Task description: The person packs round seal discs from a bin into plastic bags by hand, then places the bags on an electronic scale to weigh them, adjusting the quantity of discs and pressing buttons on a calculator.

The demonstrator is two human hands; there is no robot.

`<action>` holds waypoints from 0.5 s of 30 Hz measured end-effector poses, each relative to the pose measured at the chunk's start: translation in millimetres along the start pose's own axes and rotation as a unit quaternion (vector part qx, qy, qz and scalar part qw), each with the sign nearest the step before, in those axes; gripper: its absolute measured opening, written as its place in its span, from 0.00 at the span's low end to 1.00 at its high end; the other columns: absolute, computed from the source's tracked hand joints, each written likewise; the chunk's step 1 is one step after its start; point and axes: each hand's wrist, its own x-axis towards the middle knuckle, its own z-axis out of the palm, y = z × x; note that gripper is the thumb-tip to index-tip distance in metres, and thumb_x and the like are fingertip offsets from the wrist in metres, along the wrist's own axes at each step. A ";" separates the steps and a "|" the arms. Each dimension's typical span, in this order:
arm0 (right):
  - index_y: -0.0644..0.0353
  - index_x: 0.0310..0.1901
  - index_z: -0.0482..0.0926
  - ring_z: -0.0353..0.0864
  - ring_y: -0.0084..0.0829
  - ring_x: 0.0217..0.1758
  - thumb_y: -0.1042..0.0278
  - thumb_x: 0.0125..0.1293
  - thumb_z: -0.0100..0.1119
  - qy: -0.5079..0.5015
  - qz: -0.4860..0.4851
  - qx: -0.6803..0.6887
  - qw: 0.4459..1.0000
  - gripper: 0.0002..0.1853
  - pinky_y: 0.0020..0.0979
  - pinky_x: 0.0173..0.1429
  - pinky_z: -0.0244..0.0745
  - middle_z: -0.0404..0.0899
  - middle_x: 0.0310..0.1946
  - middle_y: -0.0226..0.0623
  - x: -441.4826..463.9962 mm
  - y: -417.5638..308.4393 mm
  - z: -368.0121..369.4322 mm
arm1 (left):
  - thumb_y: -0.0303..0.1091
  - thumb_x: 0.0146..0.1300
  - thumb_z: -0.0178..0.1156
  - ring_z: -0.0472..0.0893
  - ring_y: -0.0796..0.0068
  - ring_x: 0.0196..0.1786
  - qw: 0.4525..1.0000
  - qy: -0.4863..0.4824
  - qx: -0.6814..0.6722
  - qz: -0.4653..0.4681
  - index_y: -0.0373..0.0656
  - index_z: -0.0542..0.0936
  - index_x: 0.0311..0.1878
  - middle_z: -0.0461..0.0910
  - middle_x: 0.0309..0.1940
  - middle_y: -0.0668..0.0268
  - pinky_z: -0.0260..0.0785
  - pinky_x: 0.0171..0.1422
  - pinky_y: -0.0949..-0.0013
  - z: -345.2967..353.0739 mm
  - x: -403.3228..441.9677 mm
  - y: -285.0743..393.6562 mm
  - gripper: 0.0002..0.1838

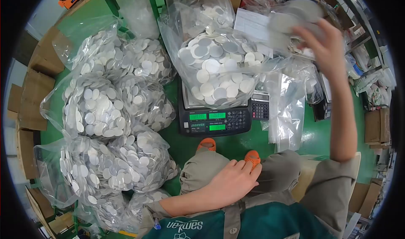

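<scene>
My right hand (322,47) is raised at the upper right, its fingers bent about several large round grey-white discs (291,17). Motion smears these discs, so their exact number and edges are unclear. My left hand (236,178) lies on my lap with its fingers loosely bent and nothing visible in it. In front of me, a clear plastic bag of round silvery discs (215,72) sits on the platform of a black counting scale (215,121) with lit green displays. Part of the platform is hidden under the bag.
Several clear bags of similar discs (97,108) crowd the left side. A calculator (260,106) stands right of the scale, beside flat clear plastic bags (287,108). White paper sheets (251,26) lie behind. Cardboard boxes (377,127) stand at the right edge.
</scene>
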 end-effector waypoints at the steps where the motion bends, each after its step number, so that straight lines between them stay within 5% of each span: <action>1: 0.68 0.37 0.76 0.79 0.25 0.34 0.72 0.57 0.55 0.041 -0.027 0.047 0.998 0.09 0.21 0.33 0.73 0.78 0.35 0.37 -14.3 0.2 -19.8 | 0.41 0.53 0.57 0.72 0.69 0.35 1.000 -0.001 -0.002 -0.001 0.38 0.69 0.49 0.71 0.30 0.63 0.63 0.40 0.70 -0.6 -1.5 -1.5 0.23; 5: 0.62 0.49 0.71 0.74 0.26 0.45 0.73 0.61 0.49 0.109 0.017 -0.383 0.917 0.14 0.24 0.47 0.68 0.74 0.46 0.38 -111.8 24.8 -160.1 | 0.40 0.52 0.57 0.70 0.72 0.32 0.999 0.034 -0.023 0.026 0.35 0.71 0.44 0.71 0.29 0.63 0.60 0.36 0.72 -0.7 -3.1 -5.4 0.21; 6: 0.60 0.53 0.69 0.73 0.28 0.49 0.72 0.61 0.47 0.060 0.014 -0.542 0.838 0.17 0.25 0.52 0.66 0.72 0.49 0.39 -151.0 39.1 -210.9 | 0.40 0.52 0.57 0.70 0.72 0.32 0.998 0.038 -0.018 0.035 0.35 0.71 0.44 0.71 0.29 0.63 0.60 0.36 0.72 1.7 -3.1 -5.8 0.21; 7: 0.57 0.57 0.67 0.71 0.29 0.54 0.72 0.62 0.46 -0.050 -0.020 -0.718 0.694 0.20 0.26 0.57 0.64 0.70 0.53 0.39 -198.5 59.8 -268.8 | 0.40 0.51 0.57 0.69 0.72 0.32 0.998 0.043 -0.012 0.044 0.35 0.71 0.44 0.71 0.28 0.63 0.59 0.37 0.72 4.1 -3.1 -6.1 0.21; 8: 0.69 0.45 0.73 0.77 0.29 0.35 0.70 0.62 0.48 0.117 0.128 -0.545 0.820 0.13 0.26 0.39 0.71 0.77 0.37 0.44 -223.9 50.9 -258.2 | 0.40 0.50 0.57 0.69 0.72 0.31 0.999 0.027 -0.010 0.038 0.35 0.71 0.43 0.70 0.28 0.64 0.59 0.37 0.72 1.3 -1.5 -4.2 0.20; 12: 0.69 0.47 0.71 0.74 0.48 0.41 0.73 0.58 0.47 0.054 0.331 -0.609 0.718 0.15 0.41 0.45 0.67 0.74 0.39 0.53 -371.8 58.6 -288.9 | 0.40 0.51 0.57 0.70 0.72 0.34 0.999 0.012 0.024 0.041 0.36 0.71 0.47 0.69 0.28 0.66 0.61 0.38 0.73 5.0 2.2 -2.0 0.23; 13: 0.70 0.45 0.71 0.73 0.48 0.40 0.74 0.57 0.46 0.064 0.382 -0.621 0.681 0.14 0.42 0.45 0.67 0.73 0.38 0.54 -448.1 92.1 -315.8 | 0.40 0.51 0.57 0.70 0.72 0.34 0.999 0.007 0.023 0.041 0.36 0.71 0.47 0.69 0.28 0.66 0.61 0.38 0.73 5.3 2.6 -1.5 0.23; 14: 0.70 0.42 0.71 0.73 0.46 0.40 0.75 0.55 0.46 0.015 0.547 -0.583 0.601 0.13 0.40 0.46 0.67 0.73 0.34 0.52 -438.0 75.7 -275.9 | 0.40 0.50 0.57 0.70 0.72 0.34 0.998 -0.006 0.051 0.044 0.36 0.71 0.47 0.70 0.28 0.66 0.61 0.38 0.73 5.0 3.3 -0.4 0.23; 15: 0.69 0.42 0.71 0.74 0.46 0.38 0.75 0.55 0.46 0.021 0.593 -0.543 0.594 0.13 0.39 0.40 0.69 0.73 0.34 0.52 -475.5 90.4 -267.5 | 0.40 0.50 0.57 0.70 0.72 0.34 0.995 -0.019 0.080 0.049 0.36 0.71 0.47 0.70 0.28 0.65 0.61 0.38 0.73 5.3 4.1 1.0 0.23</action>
